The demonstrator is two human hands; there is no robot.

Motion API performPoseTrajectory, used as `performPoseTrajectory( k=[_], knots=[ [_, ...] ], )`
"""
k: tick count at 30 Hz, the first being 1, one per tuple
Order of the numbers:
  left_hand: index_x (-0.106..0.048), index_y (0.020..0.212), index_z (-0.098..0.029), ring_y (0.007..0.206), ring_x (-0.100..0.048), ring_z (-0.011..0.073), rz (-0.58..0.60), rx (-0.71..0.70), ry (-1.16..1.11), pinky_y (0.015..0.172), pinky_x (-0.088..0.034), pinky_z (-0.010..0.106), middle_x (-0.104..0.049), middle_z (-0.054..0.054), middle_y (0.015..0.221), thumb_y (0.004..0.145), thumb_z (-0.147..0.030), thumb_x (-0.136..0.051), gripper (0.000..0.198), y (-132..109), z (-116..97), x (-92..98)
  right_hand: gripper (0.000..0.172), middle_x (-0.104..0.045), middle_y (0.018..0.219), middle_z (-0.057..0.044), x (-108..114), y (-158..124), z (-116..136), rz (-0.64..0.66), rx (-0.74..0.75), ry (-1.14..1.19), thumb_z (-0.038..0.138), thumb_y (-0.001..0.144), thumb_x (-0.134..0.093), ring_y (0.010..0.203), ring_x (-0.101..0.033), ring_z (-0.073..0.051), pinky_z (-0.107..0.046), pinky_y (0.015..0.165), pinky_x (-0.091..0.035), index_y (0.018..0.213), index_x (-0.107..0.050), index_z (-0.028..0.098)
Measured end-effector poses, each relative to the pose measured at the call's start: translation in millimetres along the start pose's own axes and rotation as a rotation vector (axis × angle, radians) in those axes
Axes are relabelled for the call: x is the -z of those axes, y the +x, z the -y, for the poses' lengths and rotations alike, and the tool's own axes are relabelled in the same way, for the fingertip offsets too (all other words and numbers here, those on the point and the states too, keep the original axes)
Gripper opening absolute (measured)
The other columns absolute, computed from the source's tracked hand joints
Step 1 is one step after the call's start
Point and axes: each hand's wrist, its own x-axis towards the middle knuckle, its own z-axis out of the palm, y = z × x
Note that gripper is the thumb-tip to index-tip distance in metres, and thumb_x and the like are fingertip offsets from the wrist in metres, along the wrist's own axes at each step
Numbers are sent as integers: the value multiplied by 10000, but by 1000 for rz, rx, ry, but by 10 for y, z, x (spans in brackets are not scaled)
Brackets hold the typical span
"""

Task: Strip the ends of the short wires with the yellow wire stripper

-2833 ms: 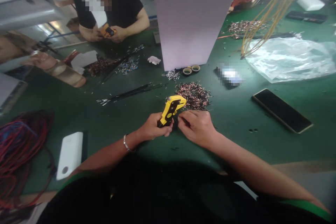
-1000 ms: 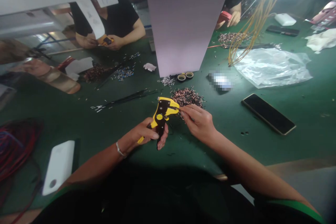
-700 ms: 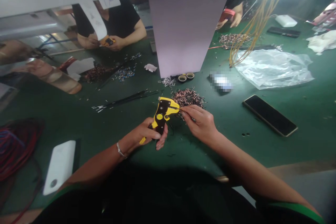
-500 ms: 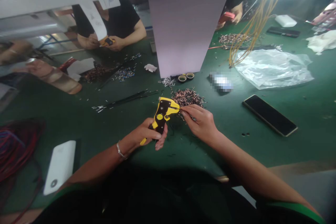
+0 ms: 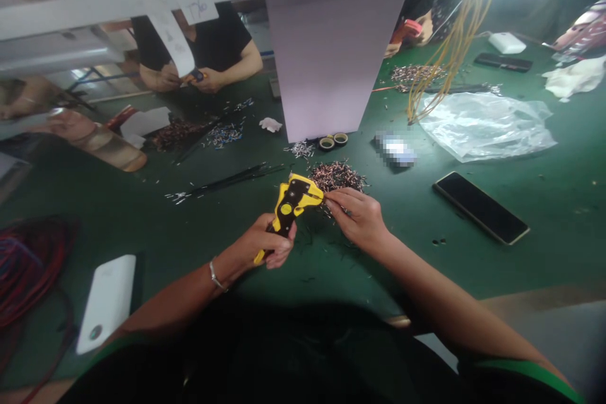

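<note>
Across the green bench mat (image 5: 534,278): a black smartphone (image 5: 481,207) at right, a crumpled clear plastic bag (image 5: 487,126) beyond it, two small tape rolls (image 5: 334,141) far centre, a white power bank (image 5: 106,304) near left, and a coil of red and blue wire (image 5: 33,265) beside it at left.

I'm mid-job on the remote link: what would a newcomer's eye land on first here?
The bright yellow wire stripper stands out at centre, gripped in the left hand, with the right hand pinched up against its front end. Just beyond it lies a heap of short copper-coloured wire pieces on the green bench top. At upper right, a bundle of yellow wires hangs above a clear plastic bag.
</note>
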Motion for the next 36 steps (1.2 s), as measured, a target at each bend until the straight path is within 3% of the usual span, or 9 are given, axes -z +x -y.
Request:
performPoseTrajectory(
  k=[4,10,15,20,24,28,31,36],
  knots=[
    [-601,812,-157,301,-348,50,47,4,-1,319,-360,161,-468,-79,413,707,-159,-707,149,6,-7,28,229,-768,899,-90,0,7,0,1,-5,-11,180,932,-539,804,-728,-190,-336,726,-618,988,-762,187],
    [-636,861,-120,426,-489,86,90,-23,-12,406,-436,224,-569,-13,594,647,-171,-742,244,22,-54,19,236,-764,893,-89,-3,2,-9,11,10,-38,179,944,-526,785,-720,-182,-320,717,-606,1013,-752,181],
    [-637,912,-110,482,-514,99,95,-68,20,458,-452,253,-589,7,653,648,-150,-736,285,24,-98,83,242,-752,826,-93,17,-12,-65,36,71,-162,179,943,-516,708,-696,-180,-300,647,-572,1006,-748,154],
    [-616,942,-115,504,-529,105,-27,-216,55,474,-456,263,-604,7,684,649,-145,-744,321,50,-142,149,217,-726,745,-74,46,-14,-57,43,123,-259,179,930,-533,655,-667,-179,-307,613,-542,946,-749,161],
    [-594,942,-115,531,-561,115,-188,-339,136,513,-474,289,-628,19,738,669,-139,-758,319,102,-111,185,226,-699,725,-68,34,-40,32,156,152,-265,177,924,-524,639,-637,-188,-333,589,-522,940,-749,187],
    [-591,972,-116,551,-583,120,-276,-368,221,526,-496,297,-642,26,786,685,-166,-791,353,138,-31,226,239,-662,704,-58,-11,-89,116,260,235,-253,159,934,-500,636,-610,-184,-338,595,-508,907,-736,186],
    [-591,970,-119,569,-583,111,-302,-364,261,539,-503,288,-627,20,795,717,-204,-791,333,146,9,216,244,-645,702,-54,-57,-122,158,322,248,-224,151,934,-491,624,-586,-182,-342,584,-494,913,-731,189],
    [-569,948,-137,565,-571,101,-245,-336,278,566,-506,290,-591,-3,763,742,-219,-760,292,144,21,156,255,-644,711,-53,-111,-150,190,378,260,-210,155,938,-475,646,-595,-185,-342,592,-497,932,-727,190]
  ],
)
